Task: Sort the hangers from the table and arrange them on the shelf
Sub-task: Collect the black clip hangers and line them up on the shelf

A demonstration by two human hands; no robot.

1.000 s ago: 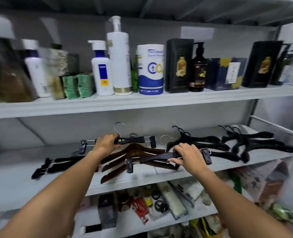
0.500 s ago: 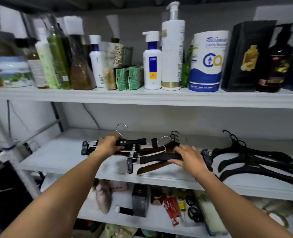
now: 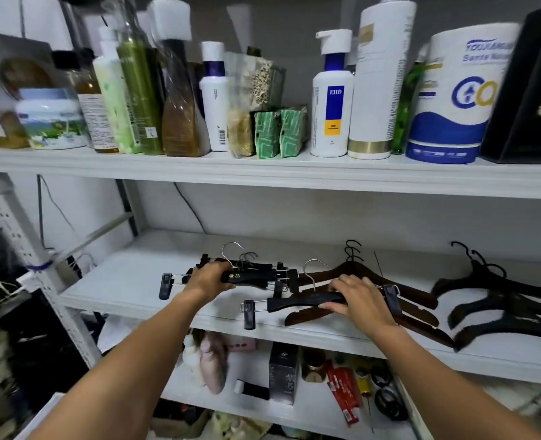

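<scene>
My left hand [image 3: 206, 278] grips a black clip hanger with gold lettering [image 3: 253, 275] just above several other black clip hangers [image 3: 263, 266] lying on the white middle shelf [image 3: 126, 282]. My right hand [image 3: 359, 296] holds a second black clip hanger [image 3: 297, 303] by its bar, over a pile of dark brown wooden hangers [image 3: 415, 296]. Further right on the same shelf lies a group of black plastic hangers [image 3: 501, 308].
The upper shelf [image 3: 263, 171] carries bottles, a jar, green boxes, a paper roll and a black box. The lower shelf [image 3: 313, 404] holds small boxes, tubes and black rings. A perforated metal upright [image 3: 50, 293] and cluttered items stand at the left.
The view has swung left and closer to the shelf. My left hand has carried its clip hanger left, over the stack of black clip hangers. My right hand still holds its hanger over the wooden ones.
</scene>
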